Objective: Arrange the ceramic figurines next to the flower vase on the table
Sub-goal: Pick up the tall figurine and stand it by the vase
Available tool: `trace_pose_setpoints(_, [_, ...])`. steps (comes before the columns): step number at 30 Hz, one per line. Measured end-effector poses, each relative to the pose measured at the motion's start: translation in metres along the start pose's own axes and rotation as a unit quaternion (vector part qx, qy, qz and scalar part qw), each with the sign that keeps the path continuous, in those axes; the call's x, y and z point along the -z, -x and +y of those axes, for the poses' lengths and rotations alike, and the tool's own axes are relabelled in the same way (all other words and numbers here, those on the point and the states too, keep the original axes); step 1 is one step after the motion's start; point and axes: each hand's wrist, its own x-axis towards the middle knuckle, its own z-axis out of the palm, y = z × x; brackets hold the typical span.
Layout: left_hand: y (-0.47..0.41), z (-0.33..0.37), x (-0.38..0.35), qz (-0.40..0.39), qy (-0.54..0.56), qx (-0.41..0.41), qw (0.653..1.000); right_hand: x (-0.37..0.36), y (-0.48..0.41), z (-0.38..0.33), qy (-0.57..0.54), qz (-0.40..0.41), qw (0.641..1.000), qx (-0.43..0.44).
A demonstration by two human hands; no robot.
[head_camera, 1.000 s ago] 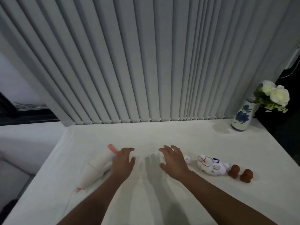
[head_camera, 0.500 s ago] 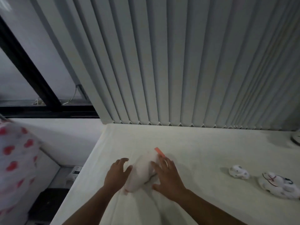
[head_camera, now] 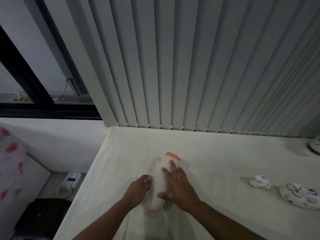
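Observation:
A long white figurine with an orange end (head_camera: 161, 177) lies on the white table (head_camera: 216, 153), pointing away from me. My left hand (head_camera: 138, 189) presses against its left side with curled fingers. My right hand (head_camera: 178, 186) lies over its right side, fingers spread and thumb under its near part. A small white spotted figurine (head_camera: 259, 182) and a larger white figurine with red and blue marks (head_camera: 299, 196) lie on the table at the right. Only the base of the vase (head_camera: 314, 148) shows at the right edge.
Grey vertical blinds (head_camera: 190, 66) hang along the table's far edge. The table's left edge drops to a floor with a power strip (head_camera: 72, 179) and a dark object (head_camera: 41, 215). A red-patterned cloth (head_camera: 12, 170) is at far left.
The view has swung left, so the vase and brown figurines left the frame. Both hands moved onto the long white figurine and now hold it from both sides.

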Motion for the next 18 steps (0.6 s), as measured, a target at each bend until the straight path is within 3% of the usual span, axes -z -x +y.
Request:
trace_pose_setpoints(8, [-0.011, 0.012, 0.002, -0.105, 0.227, 0.105, 0.962, 0.009, -0.009, 0.004, -0.030, -0.020, 0.999, 0.005])
trace_pose_setpoints(18, [-0.026, 0.032, 0.022, -0.126, 0.275, 0.105, 0.947, 0.039, -0.022, 0.003, -0.162, -0.014, 0.985, -0.053])
